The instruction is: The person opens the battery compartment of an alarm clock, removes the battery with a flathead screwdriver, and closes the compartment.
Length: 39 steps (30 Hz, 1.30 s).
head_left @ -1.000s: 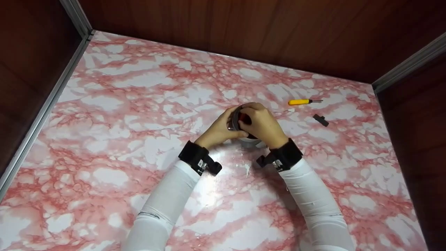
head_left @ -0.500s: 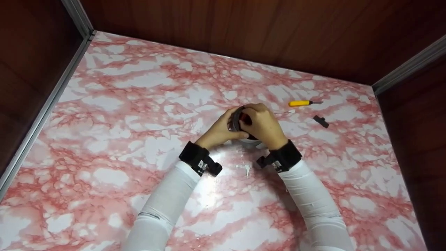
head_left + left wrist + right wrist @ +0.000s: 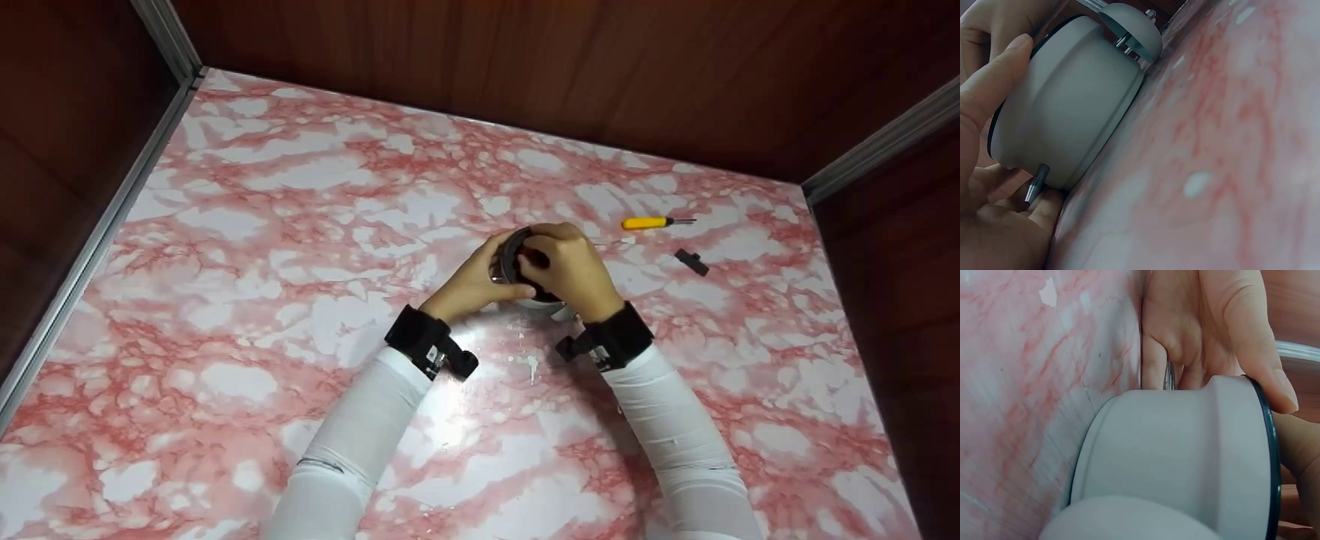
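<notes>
Alarm clock [image 3: 525, 262] lies face-down at table [image 3: 300, 225] centre. Left hand [image 3: 469, 281] grips its body from 9 o'clock. Right hand [image 3: 570, 270] works the back, fingers curled there; the exact hold is hidden. Likely mid-adjustment; next calls for steady bracing. Screwdriver [image 3: 652, 221] at 2 o'clock.

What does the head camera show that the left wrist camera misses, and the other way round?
Only the head view shows the yellow screwdriver and the small black part lying to the right of the hands, both white sleeves, the wooden walls, and the right hand working at the clock's dark back. Only the left wrist view shows the clock's grey bell and a thin metal foot, close up. Both show the white alarm clock, face down on the pink marbled table, gripped by the left hand.
</notes>
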{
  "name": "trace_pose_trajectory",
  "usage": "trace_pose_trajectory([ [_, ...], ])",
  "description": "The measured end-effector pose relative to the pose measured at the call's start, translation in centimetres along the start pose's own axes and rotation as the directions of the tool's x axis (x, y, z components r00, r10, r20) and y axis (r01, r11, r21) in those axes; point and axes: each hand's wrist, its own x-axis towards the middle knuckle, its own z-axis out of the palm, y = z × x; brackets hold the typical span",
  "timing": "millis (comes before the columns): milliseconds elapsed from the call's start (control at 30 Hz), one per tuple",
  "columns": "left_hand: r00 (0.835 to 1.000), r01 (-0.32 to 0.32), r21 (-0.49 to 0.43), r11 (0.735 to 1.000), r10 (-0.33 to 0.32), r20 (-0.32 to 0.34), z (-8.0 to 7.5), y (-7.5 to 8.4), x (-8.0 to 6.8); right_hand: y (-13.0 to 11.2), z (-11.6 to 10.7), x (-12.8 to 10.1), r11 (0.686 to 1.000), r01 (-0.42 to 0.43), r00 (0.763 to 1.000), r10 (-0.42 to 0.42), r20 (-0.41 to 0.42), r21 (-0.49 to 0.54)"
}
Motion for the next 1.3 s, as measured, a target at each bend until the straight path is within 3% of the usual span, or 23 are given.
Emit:
trace_pose_trajectory([
  [267, 1.000, 0.003, -0.028, 1.000, -0.003, 0.002, -0.01, -0.14, 0.05, 0.12, 0.32, 0.09, 1.000, 0.022, 1.000, -0.022, 0.001, -0.005],
  [700, 1.000, 0.005, 0.002, 1.000, -0.005, -0.011, 0.05, -0.19, 0.11, 0.25, 0.18, 0.01, 0.994, -0.109, 0.993, 0.110, 0.032, -0.017],
  [1300, 1.000, 0.020, 0.036, 0.999, -0.020, -0.001, -0.11, -0.01, -0.04, 0.85, 1.01, -0.40, 0.997, 0.062, 0.996, -0.064, -0.065, -0.038],
])
